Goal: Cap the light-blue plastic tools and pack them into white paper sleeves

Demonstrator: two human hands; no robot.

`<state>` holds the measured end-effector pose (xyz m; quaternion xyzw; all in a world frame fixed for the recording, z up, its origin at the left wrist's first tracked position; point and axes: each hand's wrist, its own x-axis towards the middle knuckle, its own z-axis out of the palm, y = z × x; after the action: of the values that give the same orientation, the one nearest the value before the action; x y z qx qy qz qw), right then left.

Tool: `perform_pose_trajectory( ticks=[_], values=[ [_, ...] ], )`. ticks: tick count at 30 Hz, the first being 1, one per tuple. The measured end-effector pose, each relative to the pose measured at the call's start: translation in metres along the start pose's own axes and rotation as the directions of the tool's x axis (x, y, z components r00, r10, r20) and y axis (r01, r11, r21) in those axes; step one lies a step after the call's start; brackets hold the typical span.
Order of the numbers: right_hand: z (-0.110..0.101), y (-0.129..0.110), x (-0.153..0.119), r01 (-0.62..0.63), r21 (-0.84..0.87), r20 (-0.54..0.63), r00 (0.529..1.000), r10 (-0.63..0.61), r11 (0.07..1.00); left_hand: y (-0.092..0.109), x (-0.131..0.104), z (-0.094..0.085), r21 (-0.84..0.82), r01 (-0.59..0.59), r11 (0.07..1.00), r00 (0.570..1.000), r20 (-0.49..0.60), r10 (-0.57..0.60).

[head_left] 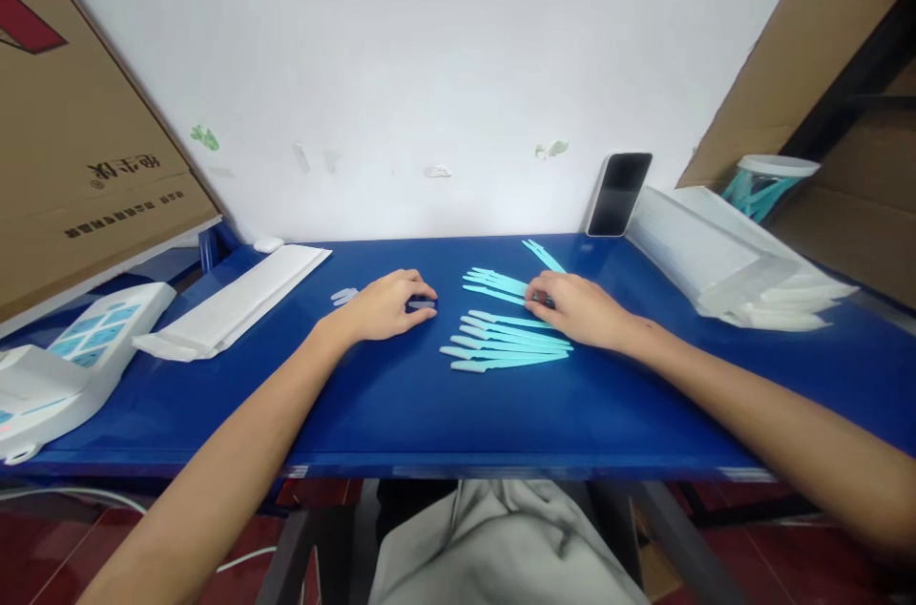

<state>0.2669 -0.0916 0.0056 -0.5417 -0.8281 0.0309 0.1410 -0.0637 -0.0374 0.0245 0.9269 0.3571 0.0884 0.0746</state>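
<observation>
Several turquoise eyebrow razors with pale blade covers (pixel 501 356) lie fanned out on the blue table (pixel 429 414). Above them is a smaller group of turquoise razors (pixel 493 283), whose right ends run to the curled fingertips of my right hand (pixel 578 307). My left hand (pixel 386 304) rests on the table to the left of both groups, thumb and fingers apart. A small translucent piece (pixel 421 304) shows between them. Left of this hand lie a few similar translucent pieces (pixel 344 296). Two more razors (pixel 544 255) lie behind my right hand.
A flat white packet (pixel 236 300) and a white device with blue panels (pixel 93 338) lie on the left. A phone (pixel 620 195) leans on the white wall. White bags (pixel 716 252) and a lidded tub (pixel 769 185) stand on the right. Cardboard (pixel 78 137) rises at the left.
</observation>
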Motion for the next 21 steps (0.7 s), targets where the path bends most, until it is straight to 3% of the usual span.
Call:
perform_pose_trajectory(
  ticks=[10,15,18,21],
  values=[
    [-0.008,0.001,0.0,-0.038,0.136,0.122,0.992,0.021,0.99,-0.012,0.001,-0.004,-0.015,0.015,1.0,1.0,0.002,-0.015],
    [-0.013,-0.007,-0.003,-0.03,0.18,0.052,0.998,0.021,0.983,-0.008,0.003,0.0,-0.065,0.039,0.997,0.998,-0.051,-0.043],
    [-0.013,-0.007,-0.004,-0.025,0.274,-0.029,0.999,0.034,0.961,-0.007,0.003,0.002,-0.072,0.046,0.996,0.995,-0.083,-0.052],
    [-0.012,-0.007,-0.004,0.008,0.389,-0.025,1.0,0.002,0.921,-0.005,0.003,0.004,-0.158,0.056,0.986,0.99,-0.12,-0.075]
  ],
)
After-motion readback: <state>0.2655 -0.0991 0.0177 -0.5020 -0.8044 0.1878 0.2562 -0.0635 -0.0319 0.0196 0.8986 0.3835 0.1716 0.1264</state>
